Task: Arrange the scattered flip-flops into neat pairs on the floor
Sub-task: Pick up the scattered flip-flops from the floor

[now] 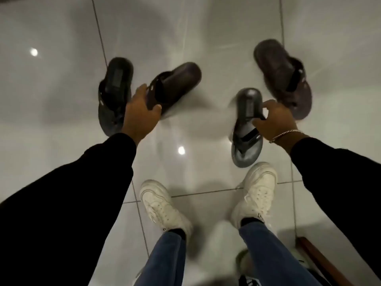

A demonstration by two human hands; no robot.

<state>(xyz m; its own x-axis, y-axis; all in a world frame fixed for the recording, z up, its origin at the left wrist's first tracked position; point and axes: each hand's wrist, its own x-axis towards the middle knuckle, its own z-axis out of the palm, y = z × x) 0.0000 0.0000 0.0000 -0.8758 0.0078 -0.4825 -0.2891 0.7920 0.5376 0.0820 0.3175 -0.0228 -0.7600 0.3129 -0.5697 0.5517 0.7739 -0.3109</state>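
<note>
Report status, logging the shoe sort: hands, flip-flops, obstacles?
Left hand grips brown flip-flop. Right hand grips grey flip-flop. Black flip-flop, second brown flip-flop unpaired. Nothing blocking.

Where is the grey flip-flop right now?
In the head view, the grey flip-flop lies right of centre, under the right hand, just beyond the white sneaker.

Two brown flip-flops and two black flip-flops lie unpaired on the tiles

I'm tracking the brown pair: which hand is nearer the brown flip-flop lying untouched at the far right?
Right. The right hand grips a grey flip-flop just beside the brown flip-flop. The left hand is across the floor, holding the other brown one.
</note>
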